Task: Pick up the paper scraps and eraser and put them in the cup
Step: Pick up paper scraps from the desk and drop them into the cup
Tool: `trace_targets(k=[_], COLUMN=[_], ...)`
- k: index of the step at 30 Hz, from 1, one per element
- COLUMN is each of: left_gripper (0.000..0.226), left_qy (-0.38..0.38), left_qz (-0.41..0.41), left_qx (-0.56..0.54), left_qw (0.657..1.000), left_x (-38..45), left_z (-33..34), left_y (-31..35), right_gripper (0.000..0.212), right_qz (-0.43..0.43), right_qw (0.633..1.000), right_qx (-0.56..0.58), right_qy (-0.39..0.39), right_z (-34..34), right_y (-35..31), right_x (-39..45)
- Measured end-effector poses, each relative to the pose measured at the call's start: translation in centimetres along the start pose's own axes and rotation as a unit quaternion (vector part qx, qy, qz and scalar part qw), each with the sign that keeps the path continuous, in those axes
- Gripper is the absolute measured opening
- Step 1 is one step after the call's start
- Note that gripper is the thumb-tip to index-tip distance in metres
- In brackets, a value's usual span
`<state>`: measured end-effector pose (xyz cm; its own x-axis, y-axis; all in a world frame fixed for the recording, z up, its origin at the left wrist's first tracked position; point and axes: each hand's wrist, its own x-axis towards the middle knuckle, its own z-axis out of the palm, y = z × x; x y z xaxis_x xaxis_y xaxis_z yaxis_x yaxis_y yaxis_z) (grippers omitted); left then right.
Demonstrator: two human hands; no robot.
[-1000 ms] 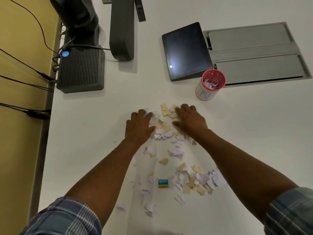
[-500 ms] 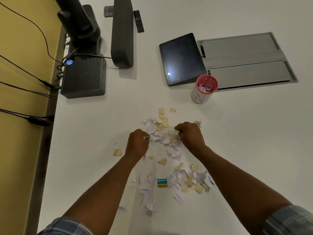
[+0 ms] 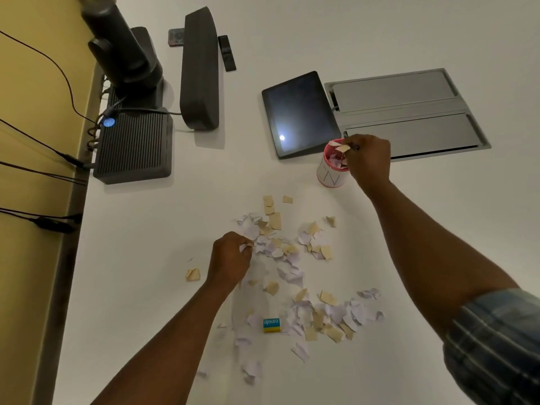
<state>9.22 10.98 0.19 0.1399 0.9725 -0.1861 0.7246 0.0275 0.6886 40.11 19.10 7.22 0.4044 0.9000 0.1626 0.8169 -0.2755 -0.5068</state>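
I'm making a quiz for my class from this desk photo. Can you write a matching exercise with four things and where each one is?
Things:
1. eraser
2. cup
3. right hand
4. left hand

Places:
A. at the cup's rim, holding scraps
B. in front of the tablet
C. among the near scraps
D. at the far pile's left edge, pinching a white scrap

Pairs: 1-C, 2-B, 3-A, 4-D

The right hand (image 3: 368,159) pinches a tan scrap (image 3: 342,148) over the red-rimmed cup (image 3: 330,176), at about one o'clock from the paper scraps (image 3: 287,252) on the white surface (image 3: 409,229). The left hand (image 3: 230,258) grips white scraps at the pile's nine o'clock edge. The eraser (image 3: 271,325) lies at six o'clock.
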Motion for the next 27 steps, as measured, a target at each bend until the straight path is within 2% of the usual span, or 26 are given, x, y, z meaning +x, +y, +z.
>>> trace_targets(k=[3, 5, 8, 11, 13, 16, 18, 20, 23, 27], left_gripper=[0.012, 0.012, 0.011, 0.009, 0.011, 0.013, 0.014, 0.017, 0.020, 0.027], left_qy=[0.004, 0.000, -0.004, -0.014, -0.024, -0.036, -0.037, -0.023, 0.005, -0.041], left_qz=[0.014, 0.019, 0.035, 0.060, 0.075, 0.104, 0.129, 0.168, 0.210, 0.231], left_qx=[-0.008, -0.011, -0.003, -0.008, -0.020, -0.037, -0.039, -0.018, 0.037, 0.127], left_qw=[1.000, 1.000, 0.999, 0.998, 0.997, 0.993, 0.990, 0.985, 0.977, 0.964], left_x=[0.2, 0.6, 1.4, 2.5, 3.6, 5.8, 7.6, 9.7, 12.7, 15.5], left_z=[0.2, 0.3, 0.4, 0.3, 0.4, 1.3, 2.2, 3.5, 5.6, 7.5], left_y=[1.5, 2.4, 3.8, 5.5, 7.1, 10.5, 13.4, 16.3, 20.0, 22.3], right_gripper=[0.027, 0.031, 0.036, 0.034, 0.019, 0.027, 0.026, 0.025, 0.024, 0.024], right_qz=[-0.019, -0.031, -0.039, 0.006, 0.025, 0.046, 0.070, 0.084, 0.083, 0.075], right_qw=[0.990, 0.966, 0.942, 0.957, 0.985, 0.998, 0.995, 0.993, 0.994, 0.993], right_qx=[-0.087, -0.172, -0.233, -0.204, -0.132, -0.004, 0.037, 0.056, 0.071, 0.075], right_qy=[-0.105, -0.189, -0.240, -0.208, -0.112, 0.032, 0.067, 0.063, 0.014, -0.049], right_z=[0.8, 1.0, 0.7, -0.2, -0.8, -1.8, -1.7, -0.8, 0.8, 2.5], right_y=[0.3, -0.1, -0.7, -0.3, 0.4, 1.0, 1.7, 2.7, 3.9, 4.9], right_x=[1.9, 2.8, 3.7, 3.9, 3.1, 0.0, -2.6, -5.4, -9.7, -13.7])
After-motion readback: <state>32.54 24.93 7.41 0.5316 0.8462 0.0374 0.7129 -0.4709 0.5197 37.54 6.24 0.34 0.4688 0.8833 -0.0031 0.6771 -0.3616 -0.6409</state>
